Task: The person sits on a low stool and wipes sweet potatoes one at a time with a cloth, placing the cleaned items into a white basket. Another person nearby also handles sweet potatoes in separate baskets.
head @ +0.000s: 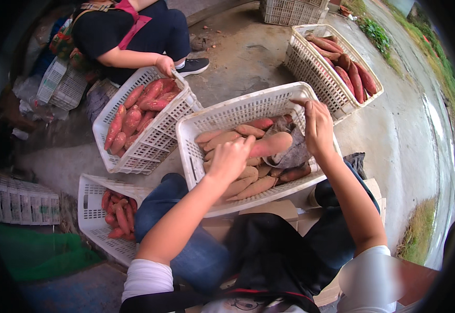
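Note:
My left hand point(229, 156) grips one end of a large reddish sweet potato point(272, 144), held above a white plastic crate point(247, 99) that sits tilted before my knees. Dusty sweet potatoes point(257, 187) lie in this crate, and a grey cloth point(290, 150) is bunched at its right part, behind the held root. At the crate's far right corner is my right hand point(317, 121), its fingers raised near the rim; a dark, thin end shows at its fingertips, and I cannot tell whether it is held.
Another person's hand point(165, 65) holds the rim of a crate of red sweet potatoes point(131, 117) at the upper left. More filled crates stand at the upper right point(335, 74) and lower left point(98, 231). Stacked crates point(294, 13) stand at the back. Cardboard point(270, 211) lies beneath my crate.

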The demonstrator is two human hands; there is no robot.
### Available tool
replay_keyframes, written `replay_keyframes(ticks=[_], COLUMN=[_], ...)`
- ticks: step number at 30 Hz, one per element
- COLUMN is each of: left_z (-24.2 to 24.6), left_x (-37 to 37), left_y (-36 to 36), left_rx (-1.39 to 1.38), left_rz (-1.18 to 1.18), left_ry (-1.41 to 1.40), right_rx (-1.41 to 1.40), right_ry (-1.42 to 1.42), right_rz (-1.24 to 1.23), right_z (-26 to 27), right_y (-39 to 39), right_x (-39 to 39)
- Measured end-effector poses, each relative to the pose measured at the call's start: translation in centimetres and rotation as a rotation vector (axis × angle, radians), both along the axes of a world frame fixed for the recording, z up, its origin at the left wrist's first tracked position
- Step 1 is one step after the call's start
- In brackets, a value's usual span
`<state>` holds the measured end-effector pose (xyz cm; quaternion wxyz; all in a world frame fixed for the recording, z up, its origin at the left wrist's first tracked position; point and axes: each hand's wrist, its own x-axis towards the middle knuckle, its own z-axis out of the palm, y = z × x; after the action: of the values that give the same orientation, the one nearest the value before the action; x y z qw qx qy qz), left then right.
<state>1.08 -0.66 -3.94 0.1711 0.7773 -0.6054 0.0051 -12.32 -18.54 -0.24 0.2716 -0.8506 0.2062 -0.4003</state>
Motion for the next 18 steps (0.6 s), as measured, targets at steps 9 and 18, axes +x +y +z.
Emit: replay_keyframes(ticks=[9, 18], left_z=[2.0, 1.1], left_x=[2.4, 2.7], left_y=[0.7, -0.5], left_rx=[-0.025, -0.192], left_rz=[0.012, -0.2], left_ry=[-0.06, -0.275], right_rx=[0.66, 0.424], right_ry=[0.659, 0.964], right_rz=[-0.21, 0.455], right_z=[-1.5, -0.4], right_y=[-4.0, 1.1], right_x=[0.1, 0.6])
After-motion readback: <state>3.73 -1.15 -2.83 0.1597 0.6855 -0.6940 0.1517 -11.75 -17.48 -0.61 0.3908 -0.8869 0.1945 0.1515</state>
